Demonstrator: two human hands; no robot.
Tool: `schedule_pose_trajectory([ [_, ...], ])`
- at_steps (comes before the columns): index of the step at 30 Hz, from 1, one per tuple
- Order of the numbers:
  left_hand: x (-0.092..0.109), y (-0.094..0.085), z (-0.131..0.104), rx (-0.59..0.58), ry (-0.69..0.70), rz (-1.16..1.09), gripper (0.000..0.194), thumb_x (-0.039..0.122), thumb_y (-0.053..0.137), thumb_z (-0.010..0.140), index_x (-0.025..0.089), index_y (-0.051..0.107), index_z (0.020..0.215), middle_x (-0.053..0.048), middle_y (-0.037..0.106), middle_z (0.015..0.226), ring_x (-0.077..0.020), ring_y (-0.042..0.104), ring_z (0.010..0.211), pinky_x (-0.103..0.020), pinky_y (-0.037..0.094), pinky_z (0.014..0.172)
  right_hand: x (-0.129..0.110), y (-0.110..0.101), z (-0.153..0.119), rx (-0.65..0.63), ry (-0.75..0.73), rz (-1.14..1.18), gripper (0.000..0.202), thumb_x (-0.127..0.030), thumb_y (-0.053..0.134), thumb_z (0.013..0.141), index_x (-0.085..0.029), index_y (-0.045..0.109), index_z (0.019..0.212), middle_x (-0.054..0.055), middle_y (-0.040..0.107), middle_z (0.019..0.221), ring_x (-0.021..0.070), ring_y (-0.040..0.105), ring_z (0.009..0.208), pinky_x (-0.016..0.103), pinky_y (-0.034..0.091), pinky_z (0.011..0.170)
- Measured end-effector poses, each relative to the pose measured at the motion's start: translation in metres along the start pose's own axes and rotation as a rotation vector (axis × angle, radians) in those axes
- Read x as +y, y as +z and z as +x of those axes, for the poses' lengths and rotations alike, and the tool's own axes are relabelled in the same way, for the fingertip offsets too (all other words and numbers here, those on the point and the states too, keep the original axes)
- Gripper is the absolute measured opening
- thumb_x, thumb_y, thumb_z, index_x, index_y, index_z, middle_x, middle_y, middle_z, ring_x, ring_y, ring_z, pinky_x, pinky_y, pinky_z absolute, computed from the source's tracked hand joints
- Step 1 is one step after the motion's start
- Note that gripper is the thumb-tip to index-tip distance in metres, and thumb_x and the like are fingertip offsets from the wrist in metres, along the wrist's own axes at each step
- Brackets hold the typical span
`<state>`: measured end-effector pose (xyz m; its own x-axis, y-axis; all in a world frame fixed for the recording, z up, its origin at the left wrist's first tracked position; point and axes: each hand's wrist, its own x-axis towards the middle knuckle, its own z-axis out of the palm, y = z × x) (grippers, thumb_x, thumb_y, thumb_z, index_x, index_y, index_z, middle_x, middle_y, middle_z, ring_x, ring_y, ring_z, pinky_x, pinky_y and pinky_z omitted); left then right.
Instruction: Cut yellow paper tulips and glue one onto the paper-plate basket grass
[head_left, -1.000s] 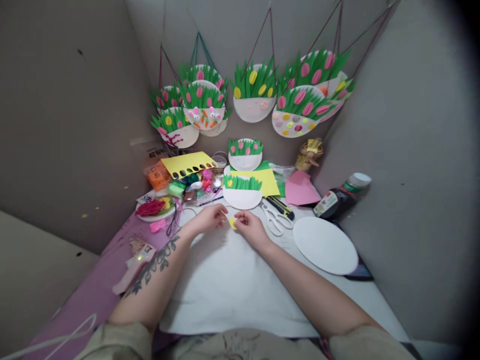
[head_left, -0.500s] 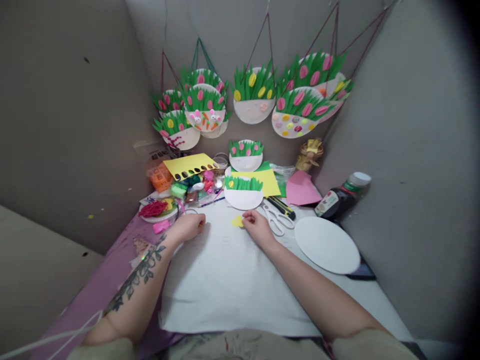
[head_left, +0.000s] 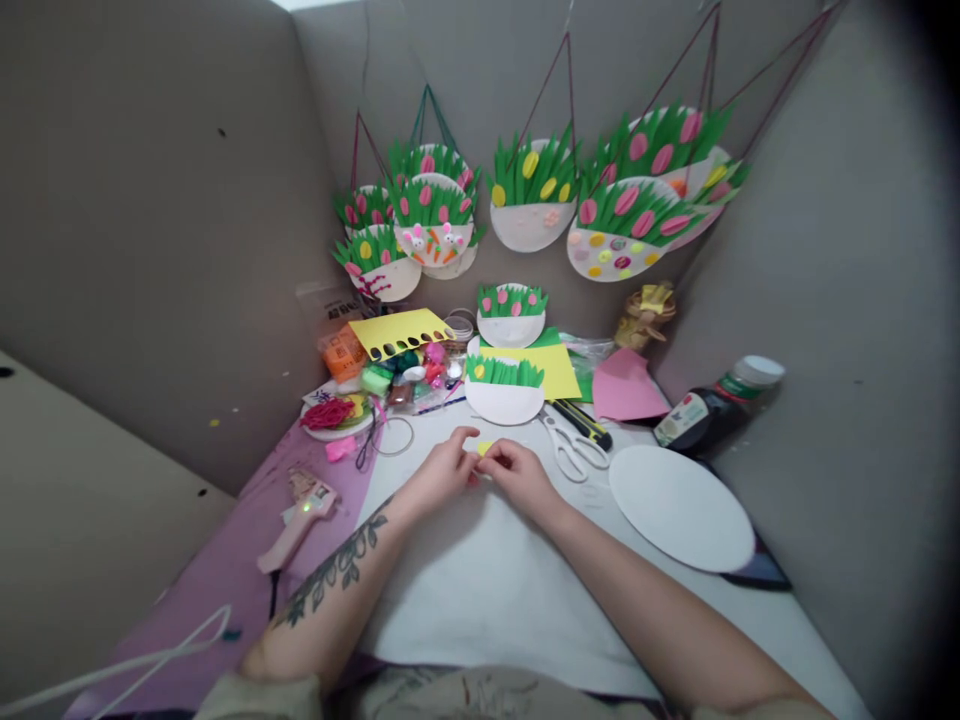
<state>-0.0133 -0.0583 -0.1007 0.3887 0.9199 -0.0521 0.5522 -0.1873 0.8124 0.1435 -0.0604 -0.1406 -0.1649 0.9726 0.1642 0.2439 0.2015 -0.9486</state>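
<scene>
Small yellow paper pieces (head_left: 485, 449) lie at the fingertips of both hands, over the middle of the white cloth. My right hand (head_left: 517, 475) pinches one of them between thumb and forefinger. Close beside it on the left, my left hand (head_left: 448, 465) has its forefinger stretched out and its thumb apart, its fingertips near the same paper. Just behind the hands lies a half-round white plate piece (head_left: 504, 402) with green paper grass and one yellow oval.
White scissors (head_left: 574, 450) and a black-yellow cutter (head_left: 583, 424) lie right of the hands. A white oval plate (head_left: 681, 508) and a dark bottle (head_left: 716, 405) are farther right. A pink glue gun (head_left: 300, 520) rests at left. Decorated plates (head_left: 532, 225) hang behind.
My left hand has moved right to meet my right hand at the yellow paper, and its forefinger has stretched out. The glue gun now shows fully. The view has shifted slightly.
</scene>
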Motion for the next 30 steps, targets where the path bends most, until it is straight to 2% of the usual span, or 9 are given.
schedule_pose_trajectory([
  [2,0.001,-0.014,-0.023,0.065,-0.018,0.144,0.035,0.028,0.037,0.087,0.019,0.042,0.12,-0.004,0.066,0.08,-0.0164,0.062,0.074,-0.027,0.046,0.068,0.001,-0.002,-0.001,0.001,0.02,0.007,0.018,-0.032,0.06,0.075,-0.017,0.055,0.065,-0.002,0.051,0.062,0.0119,0.046,0.06,0.023,0.036,0.057],
  [5,-0.011,-0.044,-0.07,0.315,-0.105,0.549,0.026,0.035,0.047,0.082,0.018,0.053,0.1,-0.01,0.061,0.104,-0.0229,0.058,0.096,-0.033,0.043,0.083,0.007,-0.005,-0.002,0.036,0.044,-0.012,0.018,-0.032,0.06,0.074,-0.017,0.055,0.065,-0.003,0.048,0.06,0.0114,0.043,0.059,0.022,0.034,0.055],
  [8,-0.036,-0.073,-0.12,0.467,-0.419,0.83,0.035,0.04,0.048,0.08,0.015,0.051,0.103,-0.014,0.058,0.105,-0.0276,0.059,0.093,-0.036,0.044,0.077,0.01,-0.005,-0.002,0.045,0.04,-0.025,0.018,-0.032,0.059,0.074,-0.017,0.054,0.065,-0.003,0.049,0.06,0.0115,0.043,0.059,0.022,0.034,0.055],
  [10,-0.055,-0.087,-0.144,0.398,-0.602,0.913,0.04,0.046,0.044,0.081,0.012,0.052,0.102,-0.016,0.061,0.098,-0.0292,0.061,0.085,-0.035,0.044,0.07,0.009,-0.003,-0.002,0.022,0.029,-0.039,0.017,-0.031,0.059,0.074,-0.018,0.054,0.065,-0.003,0.05,0.06,0.0115,0.044,0.059,0.023,0.035,0.056],
  [13,-0.079,-0.099,-0.161,0.248,-0.691,0.914,0.04,0.046,0.037,0.084,0.012,0.054,0.094,-0.015,0.065,0.087,-0.0289,0.063,0.08,-0.035,0.043,0.069,0.006,0.0,-0.003,-0.038,0.007,-0.076,0.015,-0.029,0.058,0.074,-0.017,0.056,0.066,-0.002,0.053,0.062,0.0117,0.046,0.06,0.023,0.036,0.057],
  [18,-0.096,-0.119,-0.158,0.274,-0.779,0.906,0.044,0.05,0.032,0.084,0.015,0.057,0.095,-0.014,0.066,0.087,-0.03,0.063,0.081,-0.035,0.043,0.066,0.008,-0.001,-0.003,-0.04,-0.01,-0.114,0.015,-0.029,0.058,0.075,-0.017,0.057,0.066,-0.002,0.054,0.063,0.0116,0.047,0.06,0.023,0.036,0.058],
  [22,-0.078,-0.118,-0.145,0.373,-0.751,0.987,0.048,0.052,0.038,0.082,0.012,0.055,0.102,-0.018,0.061,0.104,-0.0301,0.062,0.085,-0.035,0.044,0.068,0.013,-0.003,-0.002,-0.019,0.005,-0.094,0.017,-0.031,0.059,0.075,-0.017,0.056,0.065,-0.002,0.052,0.061,0.0112,0.046,0.059,0.022,0.037,0.057],
  [27,-0.045,-0.099,-0.087,0.405,-0.414,0.979,0.039,0.046,0.033,0.086,0.016,0.058,0.091,-0.013,0.064,0.097,-0.0264,0.061,0.089,-0.032,0.044,0.071,0.014,-0.002,-0.002,-0.046,-0.009,-0.104,0.015,-0.03,0.058,0.075,-0.017,0.057,0.066,-0.002,0.054,0.062,0.0115,0.047,0.059,0.023,0.036,0.057],
  [30,-0.043,-0.094,-0.043,0.338,-0.44,0.969,0.038,0.043,0.037,0.084,0.013,0.059,0.095,-0.017,0.065,0.096,-0.0275,0.062,0.086,-0.032,0.045,0.068,0.013,-0.003,-0.003,-0.029,-0.014,-0.123,0.015,-0.029,0.058,0.074,-0.018,0.057,0.065,-0.002,0.053,0.061,0.0114,0.046,0.059,0.023,0.036,0.056],
])
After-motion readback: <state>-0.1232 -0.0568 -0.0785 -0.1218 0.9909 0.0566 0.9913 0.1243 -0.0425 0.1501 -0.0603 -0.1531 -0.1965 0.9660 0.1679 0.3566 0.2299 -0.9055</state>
